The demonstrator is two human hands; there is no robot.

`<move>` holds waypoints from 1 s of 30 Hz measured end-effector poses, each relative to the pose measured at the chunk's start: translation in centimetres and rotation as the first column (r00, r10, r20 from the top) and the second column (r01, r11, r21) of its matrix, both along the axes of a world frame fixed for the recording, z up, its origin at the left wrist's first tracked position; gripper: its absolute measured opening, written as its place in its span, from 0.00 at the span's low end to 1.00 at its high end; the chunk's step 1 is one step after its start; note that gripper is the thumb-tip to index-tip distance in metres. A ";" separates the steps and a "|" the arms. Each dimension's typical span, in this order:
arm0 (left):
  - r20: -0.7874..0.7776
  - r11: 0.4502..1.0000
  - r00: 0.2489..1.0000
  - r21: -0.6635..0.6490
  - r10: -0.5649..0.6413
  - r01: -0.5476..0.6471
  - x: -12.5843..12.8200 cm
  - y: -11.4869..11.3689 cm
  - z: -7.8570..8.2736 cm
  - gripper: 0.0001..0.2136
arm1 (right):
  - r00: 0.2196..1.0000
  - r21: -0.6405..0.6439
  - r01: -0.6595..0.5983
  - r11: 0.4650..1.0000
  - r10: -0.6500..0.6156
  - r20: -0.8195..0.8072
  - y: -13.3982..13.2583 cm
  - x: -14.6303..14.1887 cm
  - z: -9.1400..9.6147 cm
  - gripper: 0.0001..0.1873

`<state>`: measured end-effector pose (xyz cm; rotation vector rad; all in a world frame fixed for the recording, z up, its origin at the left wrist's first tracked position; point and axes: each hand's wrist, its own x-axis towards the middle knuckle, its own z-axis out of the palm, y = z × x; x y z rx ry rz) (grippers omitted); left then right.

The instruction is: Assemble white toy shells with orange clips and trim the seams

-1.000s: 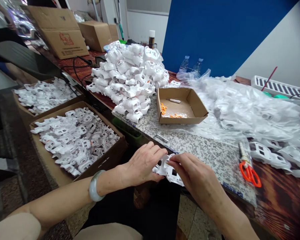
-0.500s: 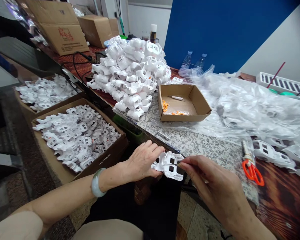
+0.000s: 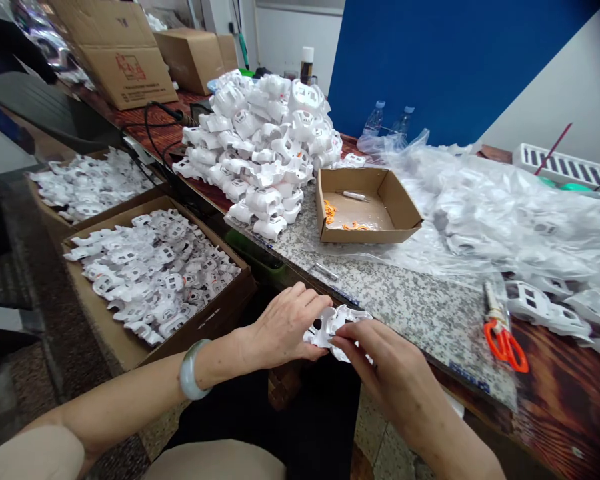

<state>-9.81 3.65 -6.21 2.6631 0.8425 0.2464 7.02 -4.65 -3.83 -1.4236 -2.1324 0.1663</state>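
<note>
A white plastic shell (image 3: 347, 315) with square cut-outs is held over the table's front edge. My left hand (image 3: 293, 323) is closed on its left end, thumb below and fingers above. My right hand (image 3: 380, 347) reaches over the shell from the right. Its thumb and forefinger are pinched together near the shell's middle, on a thin dark strip (image 3: 333, 335) of which only a sliver shows. The right hand hides much of the shell's right half.
A cardboard tray (image 3: 370, 235) holds orange bits and a pen-like tool. White shells are heaped behind (image 3: 265, 147) and fill a carton (image 3: 247, 283) at left. Orange-handled scissors (image 3: 505, 343) lie right, near plastic-covered shells (image 3: 505, 200). A small metal rod (image 3: 326, 270) lies at the table edge.
My right hand has moved left, from the shell's right edge to over its middle, still pinched. My left hand and the shell have stayed nearly in place.
</note>
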 end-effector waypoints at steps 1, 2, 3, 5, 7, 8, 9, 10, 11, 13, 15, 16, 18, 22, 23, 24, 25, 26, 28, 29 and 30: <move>0.001 1.000 1.000 -0.004 -0.001 0.001 0.0 0.0 0.0 0.22 | 1.000 0.007 -0.007 1.000 0.007 0.005 0.0 -0.1 0.0 0.08; -0.001 1.000 1.000 -0.007 0.000 0.000 0.1 -0.1 -0.1 0.22 | 1.000 0.014 -0.012 1.000 0.012 -0.001 -0.1 -0.1 0.2 0.09; -0.007 1.000 1.000 -0.009 0.004 -0.004 0.1 -0.1 -0.2 0.22 | 1.000 0.017 -0.012 1.000 0.012 -0.015 -0.2 0.1 0.6 0.08; -0.026 0.999 0.999 -0.024 0.021 -0.022 -0.1 -0.2 -0.4 0.21 | 0.999 0.012 0.017 1.000 -0.016 -0.048 -0.7 0.9 1.9 0.06; -0.032 0.997 0.999 -0.062 0.043 -0.045 -0.4 -0.2 -0.7 0.19 | 0.987 0.003 0.126 0.992 -0.125 -0.096 -1.3 2.2 3.1 0.04; -0.021 0.994 0.998 -0.094 0.054 -0.055 -0.7 -0.3 -0.8 0.19 | 0.968 0.004 0.216 0.976 -0.214 -0.134 -1.5 2.9 3.5 0.05; 0.001 0.988 0.998 -0.140 0.067 -0.066 -1.1 -0.3 -1.0 0.20 | 0.934 -0.002 0.311 0.950 -0.306 -0.184 -1.6 3.6 3.5 0.05; 0.026 0.976 0.996 -0.201 0.087 -0.080 -1.4 -0.4 -1.1 0.20 | 0.890 -0.019 0.392 0.920 -0.384 -0.246 -1.6 4.2 3.2 0.06; 0.052 0.955 0.992 -0.278 0.118 -0.099 -1.9 -0.4 -1.3 0.22 | 0.843 -0.048 0.447 0.893 -0.439 -0.310 -1.4 4.8 2.6 0.07; 0.098 0.856 0.977 -0.504 0.190 -0.116 -2.7 -0.6 -1.8 0.24 | 0.770 -0.124 0.483 0.867 -0.488 -0.412 -0.8 5.5 0.7 0.10; 0.157 0.649 0.952 -0.759 0.264 -0.055 -3.4 -0.8 -2.4 0.25 | 0.734 -0.193 0.465 0.864 -0.498 -0.461 0.0 5.9 -1.2 0.13; 0.187 0.517 0.934 -0.856 0.306 0.002 -3.6 -0.9 -2.7 0.25 | 0.726 -0.213 0.460 0.862 -0.503 -0.468 0.4 5.9 -2.0 0.13; 0.211 0.272 0.887 -0.957 0.411 0.101 -3.9 -1.2 -3.4 0.22 | 0.726 -0.231 0.455 0.860 -0.508 -0.463 1.0 5.7 -3.0 0.14; 0.155 -0.047 0.785 -0.973 0.600 0.228 -4.0 -1.9 -4.3 0.25 | 0.747 -0.224 0.451 0.864 -0.503 -0.435 1.6 5.2 -3.7 0.15; 0.152 -0.104 0.769 -0.956 0.620 0.273 -3.9 -2.0 -4.4 0.26 | 0.751 -0.221 0.451 0.865 -0.501 -0.429 1.7 5.2 -3.8 0.15; 0.156 -0.151 0.759 -0.936 0.632 0.318 -3.8 -2.1 -4.6 0.27 | 0.753 -0.218 0.451 0.865 -0.500 -0.428 1.7 5.2 -3.9 0.15; 0.162 -0.188 0.753 -0.915 0.638 0.356 -3.7 -2.3 -4.8 0.27 | 0.752 -0.217 0.449 0.867 -0.498 -0.432 1.8 5.2 -4.0 0.16; 0.171 -0.214 0.748 -0.896 0.642 0.388 -3.6 -2.4 -5.0 0.27 | 0.747 -0.219 0.446 0.868 -0.496 -0.443 1.9 5.2 -4.2 0.16; 0.192 -0.247 0.740 -0.864 0.645 0.439 -3.3 -2.6 -5.4 0.27 | 0.730 -0.231 0.437 0.870 -0.492 -0.474 2.0 5.2 -4.6 0.15; 0.202 -0.261 0.737 -0.848 0.645 0.461 -3.3 -2.8 -5.5 0.27 | 0.721 -0.243 0.430 0.870 -0.492 -0.488 2.1 5.2 -4.8 0.15; 0.212 -0.275 0.734 -0.832 0.646 0.482 -3.2 -2.9 -5.7 0.27 | 0.710 -0.255 0.424 0.869 -0.494 -0.501 2.1 5.2 -5.0 0.15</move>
